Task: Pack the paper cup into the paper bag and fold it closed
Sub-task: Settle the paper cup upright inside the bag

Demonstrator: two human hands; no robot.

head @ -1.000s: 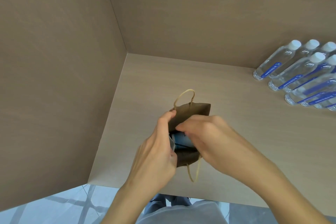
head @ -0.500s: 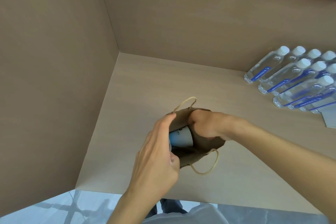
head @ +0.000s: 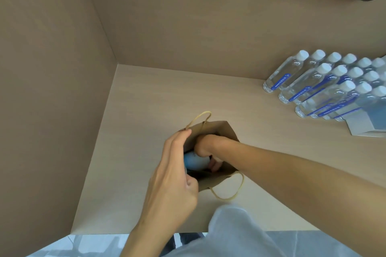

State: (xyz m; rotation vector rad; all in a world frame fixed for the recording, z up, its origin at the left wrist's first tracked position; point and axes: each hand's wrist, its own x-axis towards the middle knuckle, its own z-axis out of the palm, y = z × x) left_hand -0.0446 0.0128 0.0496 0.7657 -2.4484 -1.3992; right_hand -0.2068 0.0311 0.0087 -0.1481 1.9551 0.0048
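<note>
Paper cup (head: 49, 161), pale blue and white, is lying on its side deep inside the brown paper bag (head: 221, 131), with its long axis running roughly left to right. Which end is the rim I cannot tell, because the hands are hiding it. The bag is standing open on the light wooden table (head: 146, 98), its two twine handles hanging outward. The right hand (head: 205, 145) is reaching into the bag, fingers curled against the cup. The left hand (head: 171, 175) is pinching the bag's left edge. Water bottles (head: 325, 83) are standing well apart, at the right.
</note>
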